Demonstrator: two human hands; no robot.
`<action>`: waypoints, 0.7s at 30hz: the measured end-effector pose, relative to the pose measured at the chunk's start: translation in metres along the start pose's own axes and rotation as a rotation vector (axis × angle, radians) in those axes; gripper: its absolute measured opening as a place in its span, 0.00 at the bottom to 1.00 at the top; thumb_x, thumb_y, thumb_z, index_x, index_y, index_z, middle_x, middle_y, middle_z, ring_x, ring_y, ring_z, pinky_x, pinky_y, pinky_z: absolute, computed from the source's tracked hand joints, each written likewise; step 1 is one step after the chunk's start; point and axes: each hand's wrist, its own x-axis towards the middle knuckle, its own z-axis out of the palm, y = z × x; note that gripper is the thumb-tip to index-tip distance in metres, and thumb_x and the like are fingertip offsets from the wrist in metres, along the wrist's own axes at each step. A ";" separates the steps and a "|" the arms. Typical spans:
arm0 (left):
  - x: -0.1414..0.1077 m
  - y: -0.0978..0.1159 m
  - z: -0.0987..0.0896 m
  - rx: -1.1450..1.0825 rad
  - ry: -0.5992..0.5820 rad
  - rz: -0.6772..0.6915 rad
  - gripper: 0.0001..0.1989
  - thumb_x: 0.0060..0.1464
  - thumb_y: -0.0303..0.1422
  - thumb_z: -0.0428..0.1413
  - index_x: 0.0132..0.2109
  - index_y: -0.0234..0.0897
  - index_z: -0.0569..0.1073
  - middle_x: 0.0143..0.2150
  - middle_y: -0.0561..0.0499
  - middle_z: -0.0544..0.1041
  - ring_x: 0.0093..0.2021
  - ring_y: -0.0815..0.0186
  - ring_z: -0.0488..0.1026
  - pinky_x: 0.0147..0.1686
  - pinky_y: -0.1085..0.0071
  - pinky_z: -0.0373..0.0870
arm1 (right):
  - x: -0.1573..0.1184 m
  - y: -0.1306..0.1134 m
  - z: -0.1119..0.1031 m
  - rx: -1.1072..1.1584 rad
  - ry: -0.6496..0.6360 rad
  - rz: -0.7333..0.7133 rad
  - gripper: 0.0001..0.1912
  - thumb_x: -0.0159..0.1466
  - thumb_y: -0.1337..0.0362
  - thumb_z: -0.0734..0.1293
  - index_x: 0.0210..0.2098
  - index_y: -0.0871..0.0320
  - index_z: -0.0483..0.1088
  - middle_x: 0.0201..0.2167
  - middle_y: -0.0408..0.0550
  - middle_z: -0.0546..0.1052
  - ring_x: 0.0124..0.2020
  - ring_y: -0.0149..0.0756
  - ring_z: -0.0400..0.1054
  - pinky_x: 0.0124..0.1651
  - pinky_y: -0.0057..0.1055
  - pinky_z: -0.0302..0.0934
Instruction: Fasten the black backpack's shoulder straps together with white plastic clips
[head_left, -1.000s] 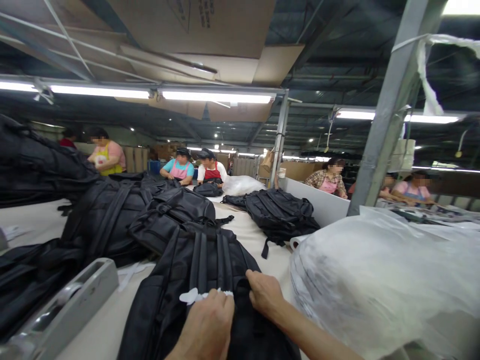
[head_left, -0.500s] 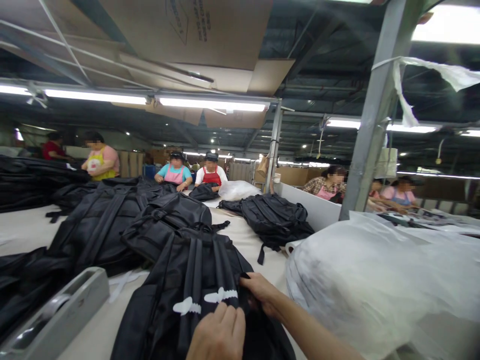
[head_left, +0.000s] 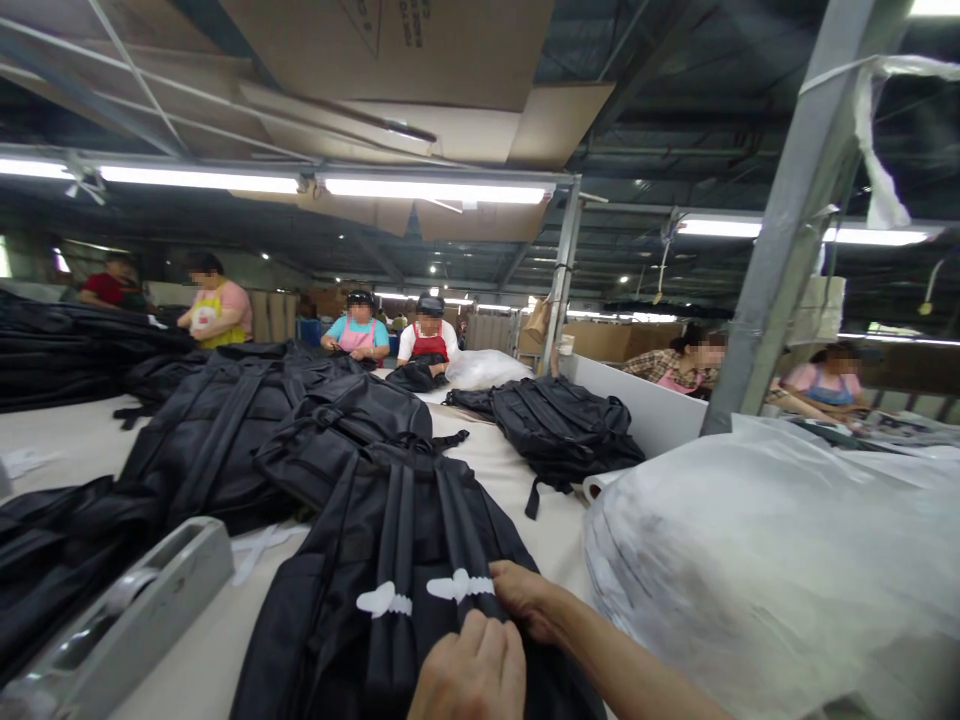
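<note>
A black backpack [head_left: 337, 600] lies strap side up on the pale table in front of me. Two white ties [head_left: 384, 600] wrap its shoulder straps, one tie round each strap. My left hand [head_left: 472, 668] is closed low on the right-hand strap, just below its tie; the fingertips are turned down and partly hidden. Beside that tie, my right hand [head_left: 525, 602] has its fingers bent together at the backpack's right side, and what they pinch is hidden against the black fabric.
More black backpacks [head_left: 217, 440] are heaped behind and to the left. Another backpack [head_left: 562, 425] lies farther back. A grey tape dispenser [head_left: 142, 620] stands at front left. Large translucent plastic bags [head_left: 750, 560] fill the right. People work beyond the table.
The view has shifted slightly. My right hand has come down closer to the right-hand tie, and the dark strap end that showed at its fingertips is no longer visible.
</note>
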 end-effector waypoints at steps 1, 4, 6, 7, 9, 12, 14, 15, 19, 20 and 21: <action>0.000 0.000 0.000 -0.004 -0.011 -0.014 0.15 0.50 0.18 0.46 0.43 0.31 0.69 0.27 0.52 0.70 0.26 0.64 0.69 0.19 0.68 0.60 | 0.000 0.001 -0.001 -0.001 -0.020 0.001 0.09 0.53 0.63 0.63 0.30 0.58 0.73 0.17 0.41 0.71 0.18 0.30 0.62 0.26 0.27 0.59; -0.009 0.002 0.006 -0.067 -0.102 -0.020 0.12 0.47 0.18 0.48 0.38 0.35 0.69 0.27 0.52 0.70 0.26 0.63 0.68 0.19 0.68 0.59 | 0.000 0.004 -0.006 -0.062 -0.030 -0.079 0.10 0.53 0.62 0.64 0.33 0.57 0.73 0.21 0.41 0.74 0.25 0.32 0.68 0.33 0.28 0.62; -0.021 0.006 0.014 -0.128 -0.183 0.002 0.10 0.47 0.18 0.49 0.31 0.38 0.65 0.25 0.53 0.69 0.25 0.65 0.67 0.17 0.69 0.55 | -0.001 0.005 -0.010 -0.138 -0.006 -0.160 0.09 0.55 0.62 0.63 0.32 0.57 0.74 0.25 0.42 0.76 0.33 0.34 0.70 0.39 0.29 0.63; -0.026 0.007 0.018 -0.154 -0.235 0.009 0.10 0.48 0.18 0.49 0.29 0.39 0.64 0.25 0.53 0.69 0.25 0.65 0.67 0.17 0.71 0.55 | -0.002 0.004 -0.011 -0.187 0.008 -0.196 0.08 0.55 0.63 0.63 0.31 0.57 0.74 0.27 0.42 0.77 0.36 0.36 0.70 0.42 0.30 0.62; -0.031 0.008 0.020 -0.192 -0.375 -0.023 0.10 0.49 0.18 0.50 0.29 0.38 0.64 0.27 0.52 0.70 0.29 0.66 0.69 0.19 0.74 0.58 | 0.000 0.004 -0.013 -0.291 0.034 -0.237 0.06 0.55 0.64 0.64 0.25 0.57 0.72 0.29 0.44 0.77 0.41 0.39 0.69 0.46 0.32 0.60; -0.022 0.000 0.005 -0.267 -0.648 -0.206 0.09 0.50 0.20 0.51 0.33 0.38 0.69 0.34 0.49 0.74 0.37 0.62 0.72 0.31 0.72 0.70 | 0.004 0.003 -0.014 -0.401 0.065 -0.252 0.06 0.53 0.67 0.66 0.20 0.57 0.68 0.28 0.43 0.75 0.40 0.38 0.68 0.45 0.31 0.58; -0.013 -0.007 -0.009 -0.356 -0.808 -0.355 0.10 0.50 0.24 0.54 0.40 0.39 0.72 0.42 0.47 0.75 0.45 0.57 0.72 0.42 0.64 0.73 | 0.008 0.005 -0.015 -0.414 0.059 -0.225 0.05 0.53 0.67 0.66 0.22 0.57 0.67 0.25 0.40 0.72 0.34 0.34 0.67 0.39 0.28 0.60; -0.012 -0.010 -0.015 -0.397 -0.879 -0.410 0.15 0.49 0.26 0.56 0.47 0.40 0.72 0.49 0.46 0.75 0.50 0.54 0.71 0.48 0.60 0.72 | 0.010 0.007 -0.015 -0.406 0.050 -0.199 0.04 0.53 0.66 0.66 0.23 0.57 0.66 0.23 0.38 0.70 0.29 0.31 0.67 0.34 0.27 0.60; -0.021 -0.014 -0.020 -0.388 -1.039 -0.498 0.37 0.48 0.26 0.58 0.65 0.34 0.59 0.67 0.37 0.58 0.65 0.47 0.57 0.61 0.57 0.62 | 0.011 0.011 -0.020 -0.331 0.000 -0.068 0.04 0.54 0.66 0.66 0.26 0.57 0.64 0.19 0.33 0.62 0.16 0.24 0.59 0.18 0.23 0.56; -0.024 -0.013 -0.019 -0.359 -1.037 -0.496 0.36 0.48 0.24 0.56 0.65 0.32 0.59 0.67 0.37 0.59 0.65 0.48 0.57 0.62 0.58 0.60 | 0.011 0.011 -0.021 -0.315 -0.016 -0.048 0.05 0.53 0.68 0.67 0.27 0.57 0.64 0.19 0.32 0.61 0.15 0.24 0.58 0.17 0.22 0.56; -0.025 -0.012 -0.018 -0.338 -1.030 -0.490 0.33 0.48 0.22 0.55 0.63 0.31 0.62 0.65 0.37 0.62 0.63 0.49 0.60 0.62 0.59 0.60 | 0.010 0.010 -0.022 -0.300 -0.032 -0.033 0.07 0.51 0.70 0.67 0.26 0.57 0.64 0.19 0.32 0.62 0.15 0.23 0.59 0.16 0.21 0.57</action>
